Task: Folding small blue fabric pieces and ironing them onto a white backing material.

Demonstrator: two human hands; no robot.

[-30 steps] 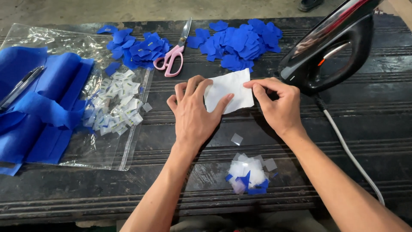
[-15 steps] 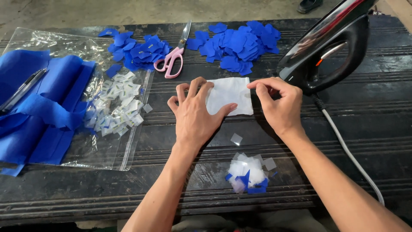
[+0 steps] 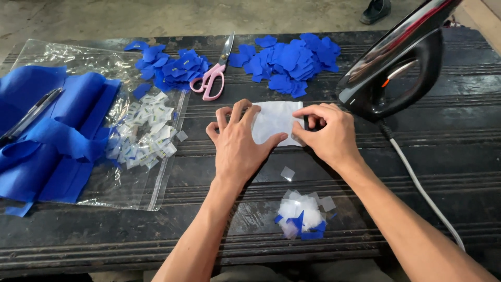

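Note:
A white sheet of paper (image 3: 275,121) lies flat on the dark slatted table (image 3: 459,156). My left hand (image 3: 239,143) rests palm down on its left part, fingers spread. My right hand (image 3: 327,134) presses on its right edge with bent fingers. Just below the hands lies a small clear square piece (image 3: 287,173), and nearer to me a little heap of white and blue scraps (image 3: 302,214).
A black iron (image 3: 399,62) stands upright at the right, its white cord (image 3: 422,193) trailing toward me. Pink-handled scissors (image 3: 213,78) lie between two piles of blue cut pieces (image 3: 292,62). At left: a clear plastic bag (image 3: 130,177), small white pieces (image 3: 148,138), blue cloth (image 3: 47,136), a pen (image 3: 28,117).
Both hands have flattened onto the white sheet. The right hand has come down from pinching its upper right corner to pressing on its right edge.

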